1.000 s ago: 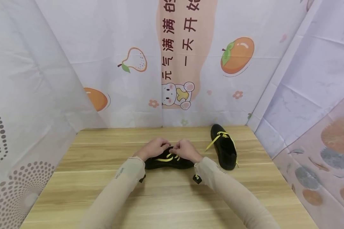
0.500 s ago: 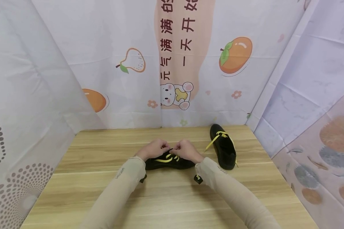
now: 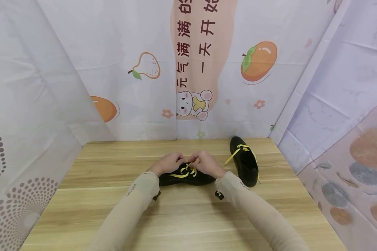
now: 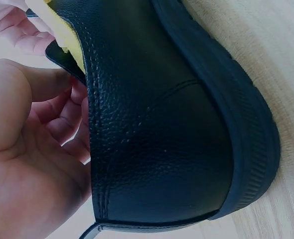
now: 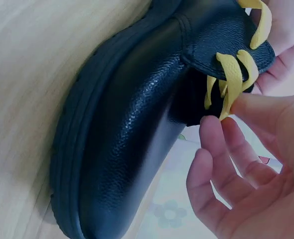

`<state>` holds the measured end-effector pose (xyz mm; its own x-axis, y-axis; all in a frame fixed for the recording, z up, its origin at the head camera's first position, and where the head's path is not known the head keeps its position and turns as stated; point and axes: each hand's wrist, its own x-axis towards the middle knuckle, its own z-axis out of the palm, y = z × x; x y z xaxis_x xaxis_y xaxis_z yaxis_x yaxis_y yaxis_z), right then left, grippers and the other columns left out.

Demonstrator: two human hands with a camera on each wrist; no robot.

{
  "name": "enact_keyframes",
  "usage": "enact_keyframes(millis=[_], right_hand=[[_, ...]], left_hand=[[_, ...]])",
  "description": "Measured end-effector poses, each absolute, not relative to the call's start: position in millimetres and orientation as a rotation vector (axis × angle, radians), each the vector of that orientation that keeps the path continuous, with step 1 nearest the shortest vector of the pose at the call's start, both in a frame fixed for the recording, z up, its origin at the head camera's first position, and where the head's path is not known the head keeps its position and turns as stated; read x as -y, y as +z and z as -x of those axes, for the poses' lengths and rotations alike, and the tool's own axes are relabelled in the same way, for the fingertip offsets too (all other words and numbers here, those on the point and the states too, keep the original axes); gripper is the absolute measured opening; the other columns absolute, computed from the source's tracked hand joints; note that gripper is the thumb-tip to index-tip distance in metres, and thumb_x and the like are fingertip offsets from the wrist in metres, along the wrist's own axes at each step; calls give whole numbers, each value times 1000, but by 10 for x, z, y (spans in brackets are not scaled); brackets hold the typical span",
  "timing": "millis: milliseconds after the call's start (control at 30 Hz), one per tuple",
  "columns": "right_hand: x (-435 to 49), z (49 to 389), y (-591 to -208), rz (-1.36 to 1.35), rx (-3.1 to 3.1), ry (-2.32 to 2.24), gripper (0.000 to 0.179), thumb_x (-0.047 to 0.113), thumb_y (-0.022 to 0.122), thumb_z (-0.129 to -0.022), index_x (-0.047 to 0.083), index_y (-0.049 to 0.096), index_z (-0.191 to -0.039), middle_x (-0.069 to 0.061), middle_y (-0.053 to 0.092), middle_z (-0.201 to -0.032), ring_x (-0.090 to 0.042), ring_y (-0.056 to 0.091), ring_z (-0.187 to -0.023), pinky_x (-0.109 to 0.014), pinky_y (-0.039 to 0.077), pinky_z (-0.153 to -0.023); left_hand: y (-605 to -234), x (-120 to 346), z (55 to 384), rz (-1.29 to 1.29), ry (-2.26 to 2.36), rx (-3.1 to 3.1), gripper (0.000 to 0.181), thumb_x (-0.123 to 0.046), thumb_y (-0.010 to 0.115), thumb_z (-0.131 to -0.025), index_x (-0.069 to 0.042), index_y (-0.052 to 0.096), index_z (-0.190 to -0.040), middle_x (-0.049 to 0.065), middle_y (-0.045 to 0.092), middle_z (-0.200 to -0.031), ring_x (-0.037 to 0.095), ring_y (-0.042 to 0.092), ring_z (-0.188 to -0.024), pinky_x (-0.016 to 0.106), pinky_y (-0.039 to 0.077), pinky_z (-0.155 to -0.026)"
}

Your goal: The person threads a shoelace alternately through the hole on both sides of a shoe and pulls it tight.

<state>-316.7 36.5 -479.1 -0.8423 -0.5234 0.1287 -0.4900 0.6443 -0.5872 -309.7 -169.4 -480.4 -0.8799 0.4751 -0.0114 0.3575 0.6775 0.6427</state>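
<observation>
A black leather shoe (image 3: 188, 180) lies sideways on the table, its heel toward my left hand and its toe toward my right. My left hand (image 3: 169, 163) pinches a black flap (image 4: 62, 60), which looks like the tongue, between thumb and fingers at the shoe's opening. My right hand (image 3: 205, 164) pinches the yellow shoelace (image 5: 230, 74) near the toe end of the lacing, thumb against fingertips. Several lace strands stand loose over the eyelets in the right wrist view. One yellow lace end (image 3: 177, 176) trails across the shoe's near side.
A second black shoe (image 3: 247, 177) with a yellow lace stands at the back right of the wooden table (image 3: 188, 223). Printed cloth curtains (image 3: 128, 104) enclose the back and both sides.
My right hand has shifted slightly away from the left, and the lace strands beside its fingers stand more raised. The left hand stays at the flap. The second shoe has not moved.
</observation>
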Motion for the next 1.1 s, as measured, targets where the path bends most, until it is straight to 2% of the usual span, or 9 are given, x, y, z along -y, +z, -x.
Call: enact_keyframes(millis=[100, 367, 700, 800, 867, 967, 1100], right_hand=[[-355, 3172, -4781, 883, -2803, -966, 4, 11, 76, -92, 12, 79, -94, 6, 73, -86, -16, 67, -85, -35, 54, -78], [-362, 3183, -4786, 900, -2813, -973, 4, 11, 76, -92, 10, 79, -93, 7, 73, -83, -14, 67, -81, -33, 53, -76], [-360, 3212, -4802, 909, -2821, -962, 4, 10, 76, -91, 10, 79, -94, 7, 72, -84, -13, 66, -81, -36, 53, -79], [-354, 3220, -4805, 870, -2829, -954, 4, 12, 76, -92, 10, 79, -95, 6, 72, -85, -14, 65, -79, -36, 52, -79], [-347, 3223, -4809, 851, -2825, -955, 5, 12, 76, -92, 10, 79, -95, 5, 71, -85, -14, 65, -78, -36, 52, -79], [-352, 3232, -4813, 851, -2816, -961, 7, 12, 75, -93, 8, 79, -97, 5, 72, -87, -12, 64, -74, -35, 52, -75], [-364, 3242, -4818, 863, -2817, -961, 7, 14, 76, -93, 10, 79, -97, 6, 72, -87, -8, 61, -67, -31, 52, -69]], left_hand=[[-4791, 1699, 3089, -652, 991, -2717, 18, -11, 51, -107, -2, 66, -104, 3, 61, -89, 15, 52, -75, 33, 45, -74], [-4770, 1689, 3096, -616, 985, -2761, 17, -11, 52, -106, -2, 67, -106, 4, 63, -94, 17, 55, -82, 37, 48, -81], [-4757, 1876, 3159, -517, 993, -3015, 14, -6, 53, -103, 0, 62, -93, 3, 53, -77, 19, 51, -72, 37, 46, -73], [-4735, 1880, 3140, -523, 956, -2994, 14, -9, 54, -103, -1, 65, -107, 4, 61, -83, 18, 56, -74, 38, 49, -76], [-4725, 1856, 3127, -545, 931, -2954, 23, -13, 54, -104, -2, 64, -121, 4, 66, -91, 17, 60, -76, 38, 52, -78], [-4719, 1793, 3126, -592, 912, -2904, 30, -18, 58, -104, -3, 64, -129, 5, 70, -98, 17, 64, -83, 39, 54, -81], [-4722, 1732, 3132, -671, 902, -2882, 19, -17, 63, -102, -4, 73, -112, 5, 71, -98, 18, 65, -90, 40, 53, -84]])
